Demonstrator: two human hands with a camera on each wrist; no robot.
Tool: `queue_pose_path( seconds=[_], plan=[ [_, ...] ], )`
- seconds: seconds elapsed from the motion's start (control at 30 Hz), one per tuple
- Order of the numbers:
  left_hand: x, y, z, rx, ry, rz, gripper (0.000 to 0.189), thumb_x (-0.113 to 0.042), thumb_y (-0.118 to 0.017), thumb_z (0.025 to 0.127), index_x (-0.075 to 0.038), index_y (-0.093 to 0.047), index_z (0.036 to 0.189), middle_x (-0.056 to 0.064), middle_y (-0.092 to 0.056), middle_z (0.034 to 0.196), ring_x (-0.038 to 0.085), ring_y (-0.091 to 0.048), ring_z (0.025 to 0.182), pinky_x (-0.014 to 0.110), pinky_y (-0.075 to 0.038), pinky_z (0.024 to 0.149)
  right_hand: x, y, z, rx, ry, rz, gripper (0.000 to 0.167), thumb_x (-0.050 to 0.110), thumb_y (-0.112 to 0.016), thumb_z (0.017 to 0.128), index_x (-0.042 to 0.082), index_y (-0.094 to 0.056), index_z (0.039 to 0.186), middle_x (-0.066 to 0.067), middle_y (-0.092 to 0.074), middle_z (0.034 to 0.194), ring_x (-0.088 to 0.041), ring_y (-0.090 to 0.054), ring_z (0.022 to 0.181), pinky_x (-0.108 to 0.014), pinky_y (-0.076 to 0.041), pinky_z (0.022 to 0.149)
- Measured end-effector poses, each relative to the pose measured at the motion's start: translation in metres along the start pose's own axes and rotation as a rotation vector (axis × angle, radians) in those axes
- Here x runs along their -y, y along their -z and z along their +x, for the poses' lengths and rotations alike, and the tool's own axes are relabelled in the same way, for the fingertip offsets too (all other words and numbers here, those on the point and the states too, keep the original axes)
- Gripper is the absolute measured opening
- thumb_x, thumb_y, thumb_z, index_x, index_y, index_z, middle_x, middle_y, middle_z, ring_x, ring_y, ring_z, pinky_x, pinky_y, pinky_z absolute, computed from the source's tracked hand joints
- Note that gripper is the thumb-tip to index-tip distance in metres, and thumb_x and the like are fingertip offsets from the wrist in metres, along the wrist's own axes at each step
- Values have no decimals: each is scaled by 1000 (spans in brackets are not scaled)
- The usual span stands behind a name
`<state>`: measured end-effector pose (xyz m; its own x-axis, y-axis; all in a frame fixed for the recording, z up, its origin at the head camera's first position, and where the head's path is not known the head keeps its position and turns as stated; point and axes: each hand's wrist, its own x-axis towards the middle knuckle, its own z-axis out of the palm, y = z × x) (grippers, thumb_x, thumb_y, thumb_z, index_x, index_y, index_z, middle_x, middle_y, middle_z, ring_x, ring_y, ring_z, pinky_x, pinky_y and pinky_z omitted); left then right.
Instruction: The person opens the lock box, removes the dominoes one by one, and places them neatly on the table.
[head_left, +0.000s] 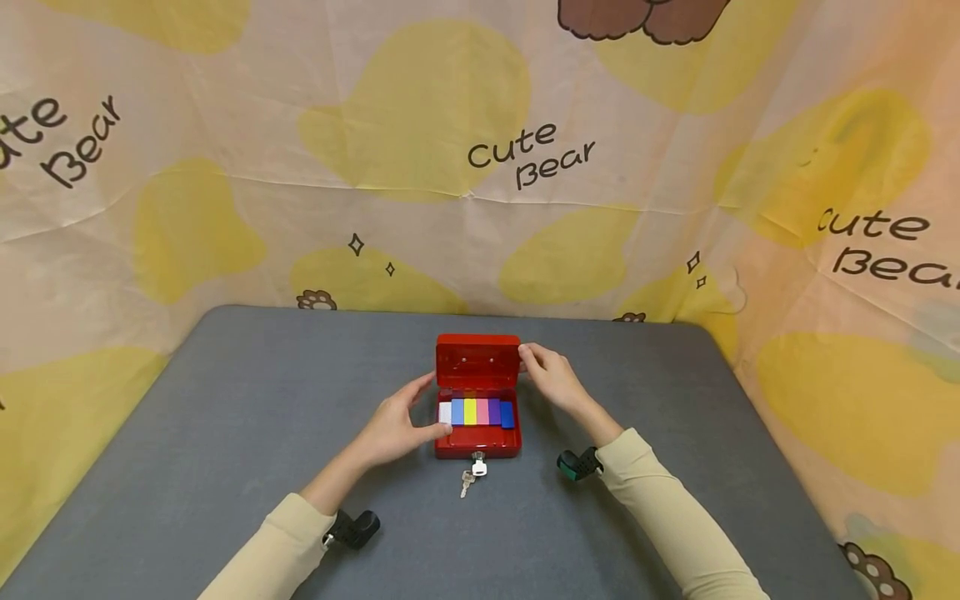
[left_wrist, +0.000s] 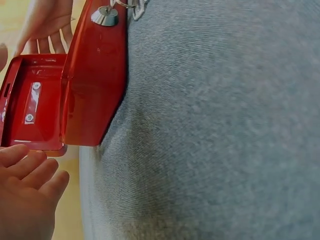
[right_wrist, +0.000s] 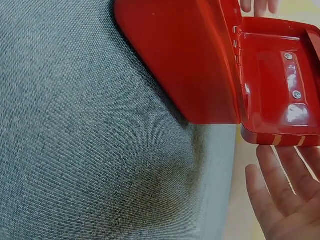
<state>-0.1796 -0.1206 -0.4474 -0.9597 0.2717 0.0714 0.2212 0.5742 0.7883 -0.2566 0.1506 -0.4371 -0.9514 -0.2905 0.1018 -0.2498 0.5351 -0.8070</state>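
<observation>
In the head view the keys (head_left: 467,482) below the red box (head_left: 477,442) are too small to count. Both wrist views cut off the box and hide its coloured blocks (head_left: 477,412). The right hand (right_wrist: 287,200) runs off the frame's edge.

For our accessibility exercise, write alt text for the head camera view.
A small red metal box sits open on a grey table, showing a row of coloured blocks. The left hand rests at its side, the right hand touches the raised lid.

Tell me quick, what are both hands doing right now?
Left hand: open, fingers resting on the red box at its left side.
Right hand: open, fingertips touching the raised lid.
</observation>
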Motion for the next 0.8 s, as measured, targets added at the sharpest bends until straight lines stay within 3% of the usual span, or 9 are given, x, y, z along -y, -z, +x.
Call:
queue_pose_path(
  seconds=[0.3,0.8],
  plan=[
    [4,-5,-6,24,23,75,93,-37,-80,65,-13,-34,143,12,-43,140,31,-42,126,55,-40,96,3,0,-1,-9,5,-9,45,42,-39,97,7,-58,119,-11,-64,110,-28,-64,94,-38,-54,79],
    [14,-9,-3,80,-11,91,94,-36,-82,62,-14,-36,141,10,-45,138,30,-43,124,54,-40,96,1,0,-1,-3,-10,-17,46,42,-39,97,7,-56,121,-12,-64,112,-29,-64,95,-38,-53,81]
  ],
)
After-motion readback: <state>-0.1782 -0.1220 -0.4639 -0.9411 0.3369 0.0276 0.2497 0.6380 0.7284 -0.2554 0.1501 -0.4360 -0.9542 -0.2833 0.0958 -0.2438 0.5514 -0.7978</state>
